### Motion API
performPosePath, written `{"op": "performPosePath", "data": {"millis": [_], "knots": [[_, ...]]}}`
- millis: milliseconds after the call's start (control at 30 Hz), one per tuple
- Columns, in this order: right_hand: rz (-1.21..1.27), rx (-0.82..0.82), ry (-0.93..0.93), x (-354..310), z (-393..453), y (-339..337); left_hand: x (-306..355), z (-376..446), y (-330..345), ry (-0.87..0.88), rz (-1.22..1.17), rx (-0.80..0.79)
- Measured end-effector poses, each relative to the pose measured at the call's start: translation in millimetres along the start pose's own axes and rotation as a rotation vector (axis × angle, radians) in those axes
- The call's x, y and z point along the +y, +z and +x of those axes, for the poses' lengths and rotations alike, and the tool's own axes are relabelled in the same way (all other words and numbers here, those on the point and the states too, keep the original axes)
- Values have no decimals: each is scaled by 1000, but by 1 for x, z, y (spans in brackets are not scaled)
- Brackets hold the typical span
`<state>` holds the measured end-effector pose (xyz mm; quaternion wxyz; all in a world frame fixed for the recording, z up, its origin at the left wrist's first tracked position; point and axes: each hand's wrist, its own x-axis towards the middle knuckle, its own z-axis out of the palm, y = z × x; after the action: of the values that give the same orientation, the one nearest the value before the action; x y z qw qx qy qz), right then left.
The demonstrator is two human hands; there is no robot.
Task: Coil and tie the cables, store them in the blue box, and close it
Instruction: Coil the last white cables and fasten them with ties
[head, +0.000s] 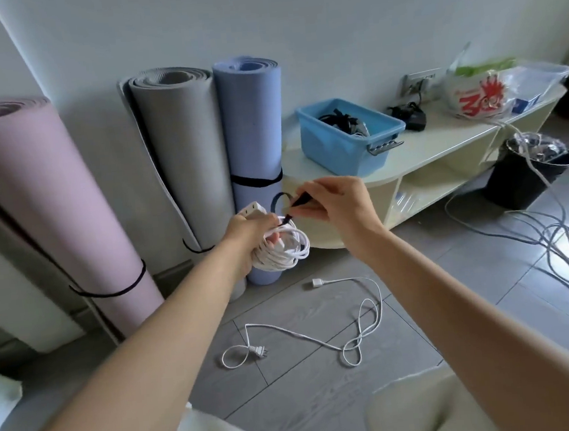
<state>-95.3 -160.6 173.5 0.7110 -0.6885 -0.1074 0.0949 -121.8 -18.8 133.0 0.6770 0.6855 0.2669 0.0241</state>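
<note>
— Gripping a coiled white power-strip cable [281,250] in the left hand [250,232], fingers curled through the loops, apparently keeping the coil from springing apart while being tied.

— And pinching a black strap [292,204] in the right hand [335,204], pulling its loop up over the coil; likely cinching the bundle before storing.

— Holding all of it in the air, in front of a blue rolled mat [251,132], probably leaving room for passing the strap round.

— Sitting open on the low cream shelf unit [442,143], the blue box [345,141], already holding dark cables, lid not in view; waiting within reach, seemingly for taking this bundle next.

— Lying loose on the grey tiled floor [291,386], a second white cable with a plug [321,336], still uncoiled; sprawling at far right, a tangle of grey cables [554,246], also waiting.

— Leaning on the wall, pink [41,202] and grey [181,148] rolled mats, each banded.

— Judging progress: partway, with tying under way and closing not yet possible.
</note>
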Motion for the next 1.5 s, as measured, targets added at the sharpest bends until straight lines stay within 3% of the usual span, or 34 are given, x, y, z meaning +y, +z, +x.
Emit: {"op": "performPosePath", "data": {"millis": [167,267,500,600,667,833,933,1000,1067,1233,1367,1500], "knots": [[55,-224,-20,-12,-21,8,8,-6,0,-90,-273,-149],[32,-255,-20,-13,-18,1,12,-5,-5,-139,-364,-206],[-417,-222,-308,-11,-10,8,15,-4,-5,-159,-515,-229],[-650,-258,-416,-5,-10,15,15,-1,-5,-135,-473,-215],[-720,-182,-453,-2,-11,18,13,-6,0,-120,-441,-214],[-590,-35,-433,-5,-10,18,16,-21,10,-79,-513,-198],[-220,-32,-304,-19,-10,9,23,-25,5,-105,-494,-225],[-133,-12,-318,-31,-9,-1,24,-24,-3,-125,-392,-238],[-287,-61,-371,-38,-10,-10,24,-23,-12,-136,-281,-251],[-1001,-440,-455,-20,-17,-10,25,-25,-16,-164,-181,-236],[-1145,-507,-443,-9,-11,-8,24,-29,-10,-121,-79,-249],[-1176,-450,-475,-1,-8,-7,19,-27,-5,-43,-29,-188]]}}
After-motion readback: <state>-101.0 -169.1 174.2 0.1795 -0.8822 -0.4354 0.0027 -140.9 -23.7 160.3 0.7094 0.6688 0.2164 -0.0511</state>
